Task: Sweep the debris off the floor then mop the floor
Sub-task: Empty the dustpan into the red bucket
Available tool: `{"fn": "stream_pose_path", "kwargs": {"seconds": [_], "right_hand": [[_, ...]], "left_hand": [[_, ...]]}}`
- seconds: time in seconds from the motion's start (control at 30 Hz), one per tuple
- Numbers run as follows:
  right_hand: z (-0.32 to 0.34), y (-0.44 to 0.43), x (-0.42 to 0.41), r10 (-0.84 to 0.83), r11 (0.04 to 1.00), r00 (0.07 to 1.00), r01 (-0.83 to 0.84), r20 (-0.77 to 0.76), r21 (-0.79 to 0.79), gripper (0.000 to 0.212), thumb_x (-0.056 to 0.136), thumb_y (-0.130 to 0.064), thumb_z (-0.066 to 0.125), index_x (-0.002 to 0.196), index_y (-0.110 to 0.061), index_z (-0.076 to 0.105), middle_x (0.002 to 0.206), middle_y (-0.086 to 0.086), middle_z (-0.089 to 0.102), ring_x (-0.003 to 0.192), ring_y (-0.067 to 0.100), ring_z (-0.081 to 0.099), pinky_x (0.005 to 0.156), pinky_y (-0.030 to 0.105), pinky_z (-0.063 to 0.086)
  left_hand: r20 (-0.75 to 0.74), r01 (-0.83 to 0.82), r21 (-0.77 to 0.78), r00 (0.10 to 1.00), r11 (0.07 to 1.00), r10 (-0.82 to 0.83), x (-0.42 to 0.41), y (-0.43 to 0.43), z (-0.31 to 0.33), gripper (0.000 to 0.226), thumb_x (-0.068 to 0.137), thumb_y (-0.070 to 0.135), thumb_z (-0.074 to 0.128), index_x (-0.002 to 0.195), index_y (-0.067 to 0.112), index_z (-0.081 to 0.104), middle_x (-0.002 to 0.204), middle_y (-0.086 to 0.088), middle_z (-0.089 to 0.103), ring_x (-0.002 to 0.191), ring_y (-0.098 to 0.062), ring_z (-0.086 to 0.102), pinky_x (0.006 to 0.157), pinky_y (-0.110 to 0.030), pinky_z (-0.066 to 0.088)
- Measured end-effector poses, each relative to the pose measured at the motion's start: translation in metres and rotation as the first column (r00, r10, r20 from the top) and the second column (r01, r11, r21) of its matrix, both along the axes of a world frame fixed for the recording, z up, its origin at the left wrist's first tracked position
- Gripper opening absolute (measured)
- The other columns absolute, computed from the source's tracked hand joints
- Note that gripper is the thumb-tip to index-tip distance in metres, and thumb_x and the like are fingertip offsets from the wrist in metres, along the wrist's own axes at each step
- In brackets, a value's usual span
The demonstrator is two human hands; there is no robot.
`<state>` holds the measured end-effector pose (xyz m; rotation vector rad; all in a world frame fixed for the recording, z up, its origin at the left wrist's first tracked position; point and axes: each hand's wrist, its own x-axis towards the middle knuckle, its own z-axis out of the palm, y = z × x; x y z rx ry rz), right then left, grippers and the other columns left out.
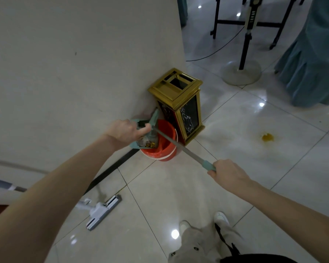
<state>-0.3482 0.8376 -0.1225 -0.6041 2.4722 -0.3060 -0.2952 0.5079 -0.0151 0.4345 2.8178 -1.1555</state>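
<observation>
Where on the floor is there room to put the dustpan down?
Bare tiles lie between the mop head, the red bucket and the shoes. The corner by the gold bin is crowded. Avoid the yellow stain.

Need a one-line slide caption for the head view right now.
Left hand tips the teal dustpan over the orange bucket while right hand holds its long handle.

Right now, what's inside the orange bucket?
The orange bucket has an orange liner, and the teal dustpan, tipped over it by the left hand, carries yellowish scraps. The right hand holds its long handle. The dustpan hides the bucket's bottom.
</observation>
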Motion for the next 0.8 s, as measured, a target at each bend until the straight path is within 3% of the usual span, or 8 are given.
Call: {"fn": "stream_pose_path", "kwargs": {"seconds": [0.1,0.23,0.37,0.47,0.67,0.8], "right_hand": [[-0.002,-0.010,0.013,0.012,1.000,1.000,-0.012,0.010,-0.026,0.025,0.098,-0.035,0.049,0.094,-0.012,0.060,0.073,0.000,0.050,0.068,0.020,0.055,0.058,0.027,0.042],[-0.010,-0.014,0.025,0.066,0.997,0.996,-0.063,-0.056,0.050,0.023,0.100,-0.027,0.046,0.108,-0.011,0.061,0.081,0.001,0.052,0.069,0.020,0.055,0.058,0.028,0.041],[-0.013,-0.003,0.021,0.052,0.997,0.996,-0.047,-0.070,0.068,0.025,0.100,-0.028,0.045,0.108,-0.011,0.061,0.089,0.005,0.060,0.078,0.023,0.061,0.063,0.029,0.046],[-0.010,0.006,0.013,0.027,0.999,0.999,-0.025,-0.042,0.034,0.029,0.099,-0.035,0.047,0.104,-0.010,0.062,0.081,0.003,0.054,0.069,0.021,0.055,0.060,0.028,0.043],[-0.001,-0.002,0.027,0.013,0.997,1.000,-0.013,0.007,-0.076,0.025,0.097,-0.038,0.050,0.092,-0.016,0.060,0.074,0.001,0.056,0.066,0.021,0.059,0.059,0.030,0.049],[-0.005,-0.021,0.042,0.051,0.997,0.998,-0.054,-0.047,-0.056,0.023,0.098,-0.031,0.049,0.105,-0.013,0.060,0.079,0.002,0.055,0.070,0.022,0.057,0.061,0.032,0.046]], "left_hand": [[-0.027,0.007,0.052,1.000,0.999,-0.006,-0.001,-0.001,0.008,0.048,0.097,0.040,0.046,0.128,0.025,0.012,0.077,-0.007,0.057,0.057,-0.023,0.055,0.042,-0.028,0.031],[-0.025,0.015,0.097,1.000,0.995,-0.012,0.003,-0.008,0.020,0.047,0.091,0.039,0.057,0.122,0.023,0.025,0.064,-0.008,0.054,0.046,-0.026,0.052,0.038,-0.025,0.030],[-0.016,0.039,0.061,0.999,0.997,-0.039,0.009,-0.013,0.022,0.055,0.084,0.033,0.070,0.122,0.023,0.032,0.061,-0.007,0.051,0.042,-0.024,0.049,0.038,-0.022,0.025],[-0.023,0.056,0.069,0.998,0.996,-0.054,0.008,-0.015,0.027,0.058,0.077,0.030,0.077,0.118,0.020,0.037,0.055,-0.008,0.049,0.037,-0.025,0.047,0.037,-0.020,0.023],[-0.029,0.079,-0.040,0.996,0.996,-0.080,0.001,-0.011,0.032,0.055,0.086,0.038,0.067,0.122,0.022,0.028,0.056,-0.004,0.050,0.039,-0.023,0.049,0.038,-0.021,0.022],[-0.041,0.065,-0.024,0.997,0.998,-0.066,0.002,-0.010,0.036,0.050,0.090,0.038,0.061,0.122,0.021,0.027,0.056,-0.006,0.051,0.041,-0.024,0.050,0.038,-0.022,0.026]]}}
